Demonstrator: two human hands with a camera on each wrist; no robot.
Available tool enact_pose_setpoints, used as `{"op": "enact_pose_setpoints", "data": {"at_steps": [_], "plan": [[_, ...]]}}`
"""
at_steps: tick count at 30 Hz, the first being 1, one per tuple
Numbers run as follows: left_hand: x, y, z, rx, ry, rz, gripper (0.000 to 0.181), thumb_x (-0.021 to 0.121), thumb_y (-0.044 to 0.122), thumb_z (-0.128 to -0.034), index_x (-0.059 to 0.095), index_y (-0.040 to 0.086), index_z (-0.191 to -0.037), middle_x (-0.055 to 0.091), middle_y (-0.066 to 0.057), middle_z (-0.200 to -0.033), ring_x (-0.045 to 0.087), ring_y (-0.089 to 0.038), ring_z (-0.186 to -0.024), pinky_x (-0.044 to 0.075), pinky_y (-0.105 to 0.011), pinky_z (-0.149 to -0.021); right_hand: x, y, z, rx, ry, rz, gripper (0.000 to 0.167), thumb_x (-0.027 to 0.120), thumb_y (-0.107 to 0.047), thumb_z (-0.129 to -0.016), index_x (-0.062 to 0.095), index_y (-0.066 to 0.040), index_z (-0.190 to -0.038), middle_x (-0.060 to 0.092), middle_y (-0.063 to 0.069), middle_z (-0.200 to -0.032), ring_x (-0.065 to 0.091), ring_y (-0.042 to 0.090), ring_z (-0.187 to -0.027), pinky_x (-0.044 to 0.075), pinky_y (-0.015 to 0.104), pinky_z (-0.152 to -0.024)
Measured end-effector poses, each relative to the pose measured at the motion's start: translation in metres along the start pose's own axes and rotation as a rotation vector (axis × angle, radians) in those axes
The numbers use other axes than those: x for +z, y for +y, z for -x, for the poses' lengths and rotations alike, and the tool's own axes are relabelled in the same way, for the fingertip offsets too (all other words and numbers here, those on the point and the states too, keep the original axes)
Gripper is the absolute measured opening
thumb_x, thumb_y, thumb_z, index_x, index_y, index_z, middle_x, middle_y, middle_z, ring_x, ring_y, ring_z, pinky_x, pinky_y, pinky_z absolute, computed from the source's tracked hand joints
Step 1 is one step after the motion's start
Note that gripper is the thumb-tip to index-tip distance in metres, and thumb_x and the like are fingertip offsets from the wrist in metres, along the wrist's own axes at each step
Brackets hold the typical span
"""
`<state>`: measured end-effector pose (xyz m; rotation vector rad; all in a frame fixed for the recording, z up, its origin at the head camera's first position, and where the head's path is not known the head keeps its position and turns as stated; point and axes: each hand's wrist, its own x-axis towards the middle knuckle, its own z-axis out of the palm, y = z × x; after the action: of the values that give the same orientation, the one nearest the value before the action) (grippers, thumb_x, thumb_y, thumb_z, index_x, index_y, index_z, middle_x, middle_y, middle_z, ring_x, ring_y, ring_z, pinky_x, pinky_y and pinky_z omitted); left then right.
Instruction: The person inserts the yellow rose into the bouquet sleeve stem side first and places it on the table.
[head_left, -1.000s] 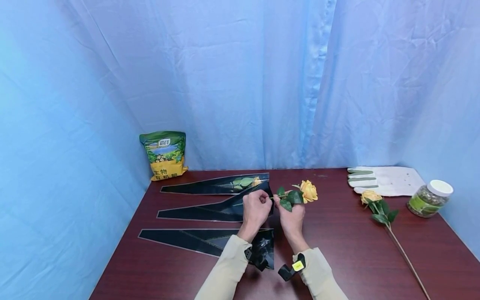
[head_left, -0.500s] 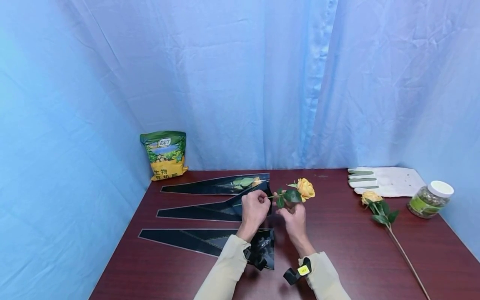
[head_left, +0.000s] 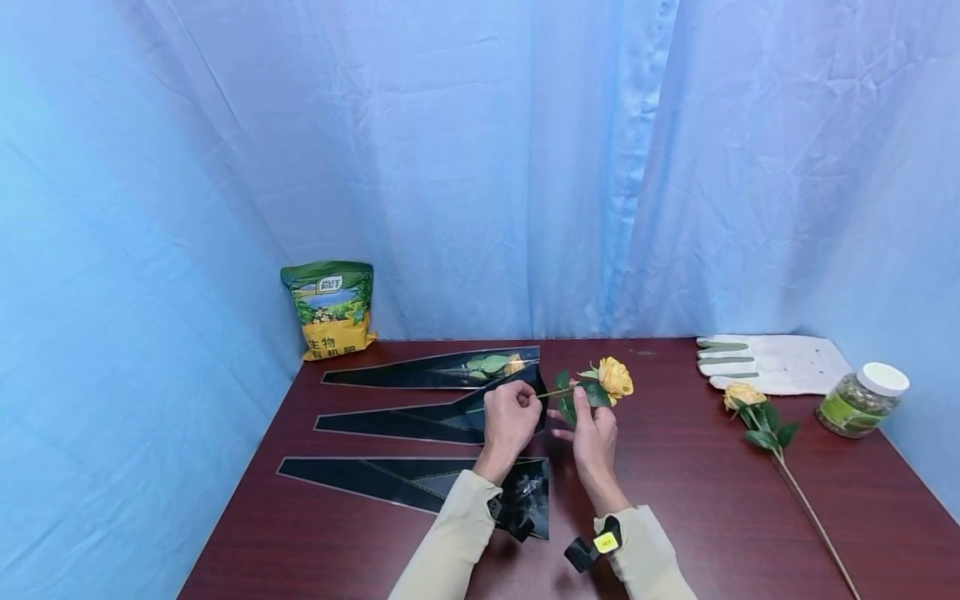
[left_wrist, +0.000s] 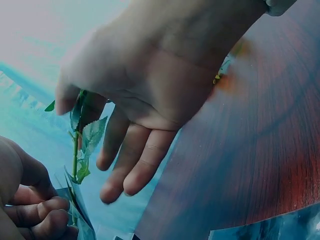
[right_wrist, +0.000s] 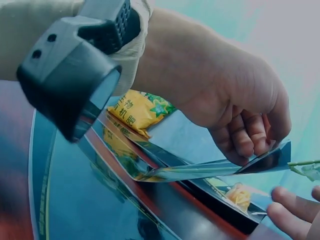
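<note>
My left hand [head_left: 512, 417] pinches the mouth edge of the middle black flower sleeve [head_left: 420, 425], whose wide end is lifted. A yellow rose [head_left: 616, 379] lies sideways, its stem entering that mouth. My right hand [head_left: 596, 442] holds the rose by its leafy stem below the bloom, thumb on top. In the left wrist view, the rose's green stem [left_wrist: 75, 159] runs from the right hand [left_wrist: 145, 85] down into the sleeve beside the left hand [left_wrist: 30, 200]. The right wrist view has the left hand's curled fingers [right_wrist: 242, 135] at the raised clear film.
Behind lies a sleeve [head_left: 420, 373] with a rose inside; another sleeve [head_left: 352, 477] lies in front. A fertilizer bag [head_left: 330, 312] stands back left. At right are a loose yellow rose [head_left: 744, 395], a white glove [head_left: 787, 362] and a lidded jar [head_left: 858, 400].
My right hand loosened its fingers and drew slightly toward me, then brought its thumb back onto the rose's stem. The rose shifted only a little. My left hand stayed at the sleeve's mouth.
</note>
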<state>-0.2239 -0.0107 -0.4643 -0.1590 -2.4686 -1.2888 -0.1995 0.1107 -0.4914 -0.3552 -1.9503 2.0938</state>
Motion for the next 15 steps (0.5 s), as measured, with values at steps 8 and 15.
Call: {"op": "enact_pose_setpoints", "data": {"at_steps": [8,15], "plan": [[-0.0002,0.0009,0.0022,0.003,-0.013,0.021,0.010,0.068,0.005,-0.0841,0.072,0.007,-0.075,0.063,-0.001,-0.057,0.048,-0.001,-0.049,0.042,-0.016,-0.052,0.0066,-0.0008,-0.0046,-0.028,0.157,-0.013,0.040,0.063,-0.036,-0.098,0.070,-0.005,-0.123,0.072,-0.011,-0.101,0.067,-0.003,-0.077,0.061,0.028,-0.073],[0.0020,0.0011,0.0022,0.004,-0.016,0.014,0.010,0.067,0.005,-0.0841,0.073,0.007,-0.076,0.064,-0.001,-0.057,0.048,0.000,-0.048,0.042,-0.016,-0.053,0.0097,-0.0033,-0.0051,-0.026,0.227,-0.065,0.042,0.070,-0.031,-0.093,0.067,0.001,-0.120,0.068,-0.011,-0.093,0.068,-0.002,-0.072,0.057,0.018,-0.069]]}}
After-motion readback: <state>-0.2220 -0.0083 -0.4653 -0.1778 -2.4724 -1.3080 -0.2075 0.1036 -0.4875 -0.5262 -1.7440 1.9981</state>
